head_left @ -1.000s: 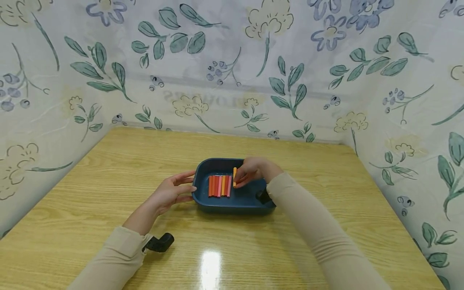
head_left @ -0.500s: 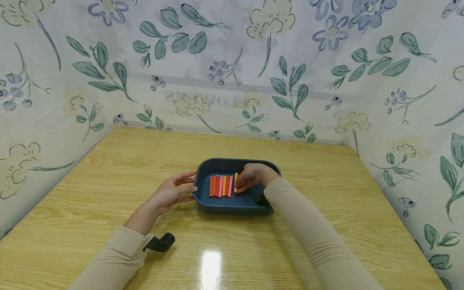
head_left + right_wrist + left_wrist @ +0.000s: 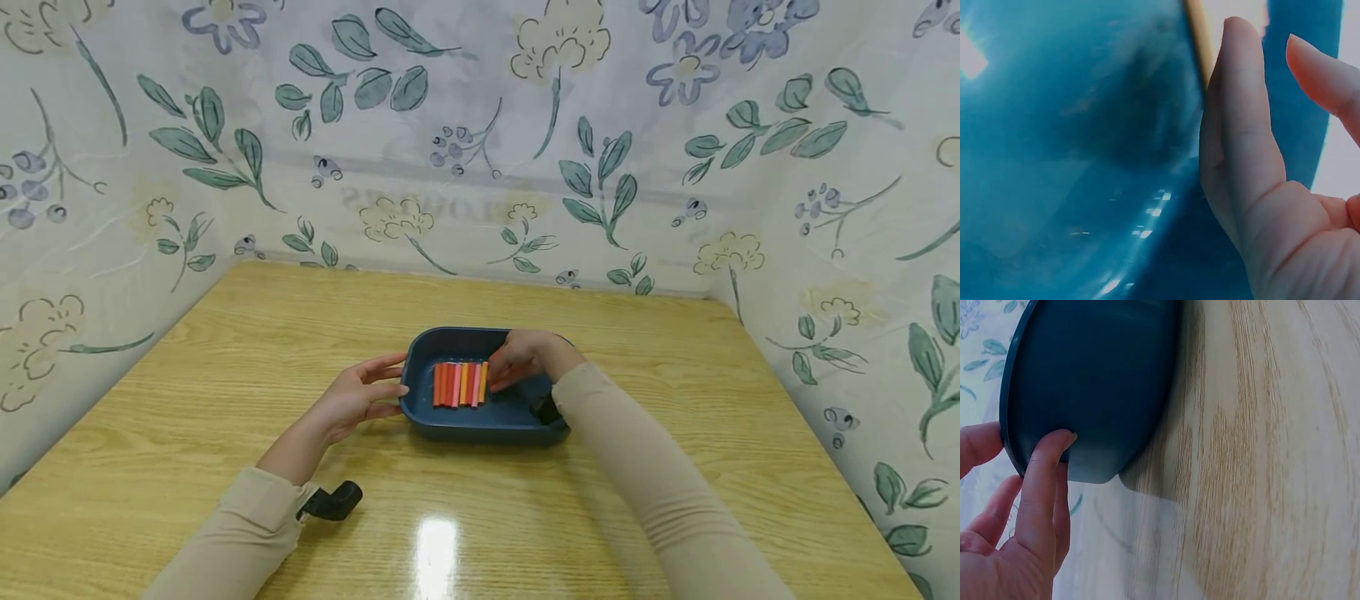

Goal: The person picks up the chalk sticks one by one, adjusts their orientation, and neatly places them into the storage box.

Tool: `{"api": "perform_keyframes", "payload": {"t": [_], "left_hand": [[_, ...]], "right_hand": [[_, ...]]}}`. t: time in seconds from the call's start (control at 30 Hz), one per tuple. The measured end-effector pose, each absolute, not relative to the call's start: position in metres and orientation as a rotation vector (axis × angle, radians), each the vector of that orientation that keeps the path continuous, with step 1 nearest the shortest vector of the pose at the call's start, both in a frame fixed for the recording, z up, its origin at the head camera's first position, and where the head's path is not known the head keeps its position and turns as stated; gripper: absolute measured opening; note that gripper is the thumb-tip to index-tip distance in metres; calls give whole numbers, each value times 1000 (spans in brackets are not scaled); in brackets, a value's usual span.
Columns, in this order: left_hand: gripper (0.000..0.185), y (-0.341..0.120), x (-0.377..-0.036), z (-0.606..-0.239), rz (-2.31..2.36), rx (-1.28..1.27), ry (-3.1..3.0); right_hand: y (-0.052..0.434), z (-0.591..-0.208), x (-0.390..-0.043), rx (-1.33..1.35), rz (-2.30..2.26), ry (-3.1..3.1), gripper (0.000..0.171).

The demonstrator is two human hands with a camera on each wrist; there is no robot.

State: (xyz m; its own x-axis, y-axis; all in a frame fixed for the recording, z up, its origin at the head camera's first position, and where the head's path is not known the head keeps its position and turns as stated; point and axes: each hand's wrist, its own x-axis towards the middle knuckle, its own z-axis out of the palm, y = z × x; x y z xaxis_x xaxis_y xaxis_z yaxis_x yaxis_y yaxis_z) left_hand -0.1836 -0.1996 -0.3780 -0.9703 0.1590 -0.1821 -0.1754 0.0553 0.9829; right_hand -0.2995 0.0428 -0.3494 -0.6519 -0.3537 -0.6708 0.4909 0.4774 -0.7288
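Note:
In the head view a dark blue tray point(image 3: 480, 431) with rounded corners holds a row of short coloured sticks point(image 3: 453, 385) in red, orange, pink and yellow. They lie side by side near its left end. My left hand point(image 3: 356, 396) grips the tray's left end, the thumb at the rim; in the left wrist view its fingers point(image 3: 1038, 500) press the outer wall. Inside the tray, my right hand point(image 3: 522, 358) is beside the rightmost yellow-orange stick point(image 3: 483, 383). Its fingers point(image 3: 1244, 112) are straight against or close to that stick, with the thumb apart.
The tray stands on a wood-grain table point(image 3: 300, 317). Floral-patterned sheeting point(image 3: 480, 167) rises at the back and both sides. Black wrist devices point(image 3: 330, 502) jut out from both sleeves.
The yellow-orange stick, pinched in my right hand before, has been laid down and shifted left against the row. My right fingers have let go of it. The left hand stays put.

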Motion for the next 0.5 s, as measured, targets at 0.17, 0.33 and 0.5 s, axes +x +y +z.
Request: {"api": "perform_keyframes", "payload": {"t": [0.17,0.33,0.5], "left_hand": [[63,-199,-185,-380,2001,-26,2097],[63,-198,-186,-381,1996,-27,2100],[62,-199,-186,-381,1990,-28,2110]], "right_hand": [[42,-338,-297,88,-1293,1896,44],[46,-331,-290,3,-1347,1885,45],[50,-324,-280,-95,-1403,1882,48]]}}
